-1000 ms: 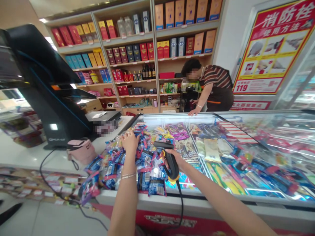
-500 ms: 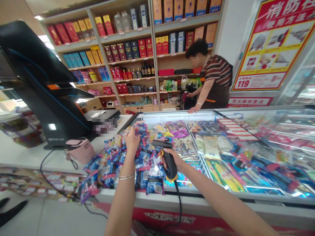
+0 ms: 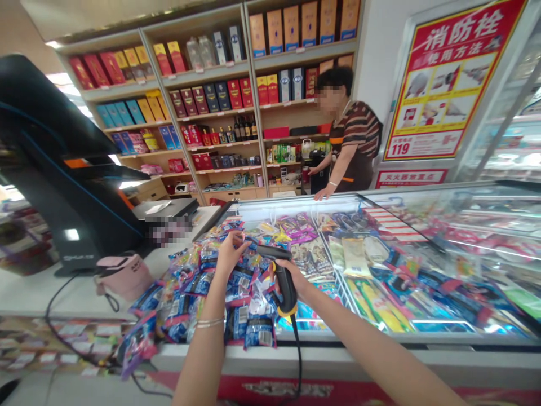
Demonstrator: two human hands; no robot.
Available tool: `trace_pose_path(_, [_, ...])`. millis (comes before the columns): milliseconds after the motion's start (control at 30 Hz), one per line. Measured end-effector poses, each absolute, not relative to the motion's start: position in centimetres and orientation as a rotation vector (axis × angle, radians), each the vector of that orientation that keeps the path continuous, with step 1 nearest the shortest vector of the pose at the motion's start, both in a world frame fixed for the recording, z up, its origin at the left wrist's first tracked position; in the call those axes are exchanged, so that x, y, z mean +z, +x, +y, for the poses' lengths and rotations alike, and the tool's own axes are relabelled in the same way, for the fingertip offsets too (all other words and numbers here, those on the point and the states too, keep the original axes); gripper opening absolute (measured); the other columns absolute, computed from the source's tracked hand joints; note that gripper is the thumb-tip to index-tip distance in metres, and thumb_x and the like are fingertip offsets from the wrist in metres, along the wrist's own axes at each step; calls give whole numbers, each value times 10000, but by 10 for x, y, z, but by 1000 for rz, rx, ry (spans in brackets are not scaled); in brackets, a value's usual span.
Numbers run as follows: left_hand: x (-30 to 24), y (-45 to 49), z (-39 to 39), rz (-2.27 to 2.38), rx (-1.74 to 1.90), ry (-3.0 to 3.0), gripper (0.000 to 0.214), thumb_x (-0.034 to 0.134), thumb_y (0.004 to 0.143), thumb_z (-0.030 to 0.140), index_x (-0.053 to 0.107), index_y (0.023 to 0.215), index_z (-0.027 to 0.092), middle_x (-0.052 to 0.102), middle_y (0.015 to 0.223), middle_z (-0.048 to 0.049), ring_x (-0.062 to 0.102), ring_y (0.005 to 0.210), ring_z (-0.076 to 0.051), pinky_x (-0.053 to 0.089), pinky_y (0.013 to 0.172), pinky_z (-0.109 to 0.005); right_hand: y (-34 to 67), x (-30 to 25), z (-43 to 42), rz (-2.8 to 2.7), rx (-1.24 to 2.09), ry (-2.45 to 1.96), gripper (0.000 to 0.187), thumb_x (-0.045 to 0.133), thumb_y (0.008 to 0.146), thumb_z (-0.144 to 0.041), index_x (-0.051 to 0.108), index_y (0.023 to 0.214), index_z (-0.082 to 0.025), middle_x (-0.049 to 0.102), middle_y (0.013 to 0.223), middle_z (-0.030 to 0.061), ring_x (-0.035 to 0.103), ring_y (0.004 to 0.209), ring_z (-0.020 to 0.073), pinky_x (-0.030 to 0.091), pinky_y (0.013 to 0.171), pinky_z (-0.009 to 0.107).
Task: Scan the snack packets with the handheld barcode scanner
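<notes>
My right hand is wrapped round the handle of a black and yellow barcode scanner, its cable hanging down over the freezer's front. The scanner's head points left, toward my left hand. That hand is closed, thumb and fingers pinched at a small blue snack packet, partly hidden by the fingers. Below and around it lies a heap of blue and pink snack packets, many showing white barcode labels. One packet hangs over the front edge at the left.
A chest freezer holds ice creams in wire-divided sections. Left stand a black checkout terminal and a pink cup bag on the white counter. Behind the freezer, another person rests a hand on its rim.
My left hand has risen a little from the heap, fingers now pinched at a packet beside the scanner's head. The scanner stays in my right hand. The view has shifted slightly right.
</notes>
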State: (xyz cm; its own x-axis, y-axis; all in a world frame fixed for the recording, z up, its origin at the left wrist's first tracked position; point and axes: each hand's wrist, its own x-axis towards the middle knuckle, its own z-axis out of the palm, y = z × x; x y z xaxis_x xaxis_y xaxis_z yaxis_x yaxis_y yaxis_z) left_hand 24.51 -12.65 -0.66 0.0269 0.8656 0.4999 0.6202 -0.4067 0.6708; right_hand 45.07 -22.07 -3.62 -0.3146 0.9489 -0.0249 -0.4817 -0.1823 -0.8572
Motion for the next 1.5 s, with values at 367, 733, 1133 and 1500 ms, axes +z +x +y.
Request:
trace_pose_path(367, [-18, 249, -124, 1783, 935, 2479, 379, 469, 890, 416, 598, 1177, 205, 666, 814, -42, 636, 806, -208, 464, 780, -304, 449, -35, -221, -949, 1703, -721, 371, 586, 708, -503, 618, 651, -138, 557, 429, 17, 517, 330, 129, 381, 319, 218])
trace_pose_path(733, [-24, 248, -117, 1829, 916, 2466, 357, 398, 930, 332, 629, 1162, 190, 677, 1123, -94, 615, 1058, -228, 443, 928, -343, 449, -36, -221, -960, 1721, -728, 361, 565, 728, -522, 569, 661, -168, 535, 414, -1, 501, 337, 123, 388, 348, 222])
trace_pose_path(1133, [-18, 243, -119, 1700, 1292, 2115, 392, 530, 817, 211, 613, 1200, 220, 691, 864, -25, 646, 780, -175, 501, 765, -292, 451, -37, -220, -954, 1718, -738, 379, 598, 698, -519, 603, 675, -141, 594, 481, 16, 523, 343, 118, 403, 334, 209])
trace_pose_path(1500, [-13, 250, -123, 1354, 1483, 2056, 445, 509, 703, 99, 610, 1128, 184, 636, 872, -35, 651, 872, -173, 531, 713, -260, 452, -38, -221, -959, 1704, -716, 372, 581, 727, -494, 629, 740, -125, 624, 529, 24, 536, 354, 115, 407, 338, 206])
